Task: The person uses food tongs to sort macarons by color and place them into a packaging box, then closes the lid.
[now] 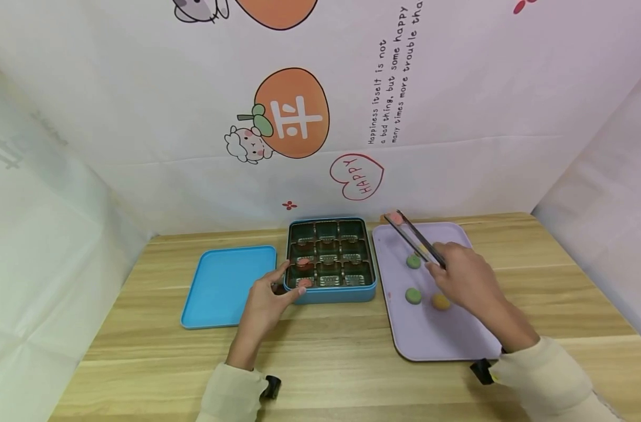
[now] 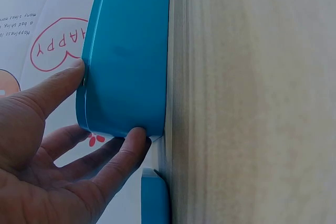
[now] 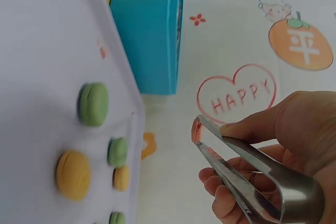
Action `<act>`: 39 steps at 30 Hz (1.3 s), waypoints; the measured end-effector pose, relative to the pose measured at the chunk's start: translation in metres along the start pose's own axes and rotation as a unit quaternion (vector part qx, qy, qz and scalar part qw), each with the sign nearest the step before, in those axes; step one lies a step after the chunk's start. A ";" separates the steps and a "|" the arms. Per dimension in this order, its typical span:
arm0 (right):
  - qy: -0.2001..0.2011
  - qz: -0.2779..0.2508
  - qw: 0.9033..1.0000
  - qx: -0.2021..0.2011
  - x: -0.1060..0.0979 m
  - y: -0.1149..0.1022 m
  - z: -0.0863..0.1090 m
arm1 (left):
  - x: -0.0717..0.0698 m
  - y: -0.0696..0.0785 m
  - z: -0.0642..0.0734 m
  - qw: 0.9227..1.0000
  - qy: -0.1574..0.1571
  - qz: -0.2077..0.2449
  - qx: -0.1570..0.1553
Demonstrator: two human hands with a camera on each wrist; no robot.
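Note:
My left hand (image 1: 262, 305) grips the front-left corner of a blue box (image 1: 336, 296), thumb at the front rim and fingers against the left side. Inside the box a dark divided insert holds two pink macarons (image 1: 304, 283) in its left column. In my right hand (image 1: 465, 275) is a pair of metal tongs (image 3: 257, 157). The tips of the tongs pinch a pink macaron (image 1: 396, 218), raised over the far left corner of a lilac tray (image 1: 420, 340). Green macarons (image 3: 94, 104) and yellow macarons (image 3: 73, 175) lie on the tray.
A blue lid (image 1: 230, 287) lies on the wooden table (image 1: 341, 363) left of the box. The tray stands close to the box's right side. Behind the table hangs a white printed cloth (image 1: 431, 176), with more white cloth at both sides.

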State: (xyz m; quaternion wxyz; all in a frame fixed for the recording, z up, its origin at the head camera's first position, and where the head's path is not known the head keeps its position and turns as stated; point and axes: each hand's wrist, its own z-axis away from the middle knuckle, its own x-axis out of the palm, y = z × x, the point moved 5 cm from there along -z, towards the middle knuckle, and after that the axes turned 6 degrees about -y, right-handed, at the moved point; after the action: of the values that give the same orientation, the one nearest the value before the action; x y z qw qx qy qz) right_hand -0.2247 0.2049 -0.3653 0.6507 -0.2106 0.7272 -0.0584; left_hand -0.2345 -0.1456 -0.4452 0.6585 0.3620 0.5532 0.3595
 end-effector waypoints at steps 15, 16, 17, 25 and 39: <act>-0.002 -0.001 0.999 -0.035 0.011 -0.048 -0.010 | 0.000 0.000 -0.001 1.000 -0.003 0.002 0.007; -0.002 -0.002 0.999 -0.038 0.012 -0.051 -0.011 | 0.000 0.000 -0.001 1.000 -0.003 0.002 0.007; -0.002 -0.002 0.999 -0.040 0.013 -0.054 -0.012 | 0.000 0.000 -0.001 1.000 -0.003 0.002 0.007; -0.024 -0.005 0.999 -0.041 0.024 -0.074 -0.017 | -0.001 -0.001 -0.001 1.000 -0.002 -0.001 0.005; -0.064 -0.015 0.996 -0.062 0.045 -0.106 -0.028 | -0.001 0.000 -0.002 1.000 -0.003 -0.003 0.010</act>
State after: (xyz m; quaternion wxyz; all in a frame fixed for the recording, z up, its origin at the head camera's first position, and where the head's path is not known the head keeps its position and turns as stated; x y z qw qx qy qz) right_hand -0.2307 0.0867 -0.3643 0.6804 -0.2645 0.6834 -0.0094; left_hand -0.2362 -0.1465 -0.4451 0.6575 0.3680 0.5560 0.3509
